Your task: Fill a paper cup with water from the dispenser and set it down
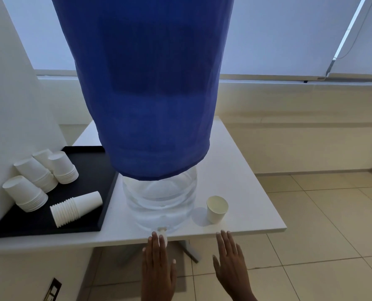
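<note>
Head view: both hands hover flat at the near edge of the white table [241, 161], neither holding anything.
Left hand [158, 263]: fingers spread and empty, fingertips just under the white tap [162, 232] of the dispenser [161, 203].
Right hand [231, 263]: also flat and empty, just short of the table edge.
Task cup: one paper cup [216, 209] stands upright just beyond the right fingertips, beside the dispenser's clear base and apart from it.
Risk, tipping: the cup is light and looks empty (its inside is in shade, so I cannot be sure); a brush from a reaching hand would likely knock it over.
Risk, spill: the tap overhangs the edge above bare floor, so opening it before the cup is under it would wet the tiles.
Risk, squeeze: a full paper cup gripped hard may buckle and slop.
Dispenser contents: water shows in the clear part; a blue cover [150, 83] hides the rest.
Black tray [89, 170]: well left of the left hand, holding nested spare cup stacks [50, 183], several upside down, one lying on its side.
</note>
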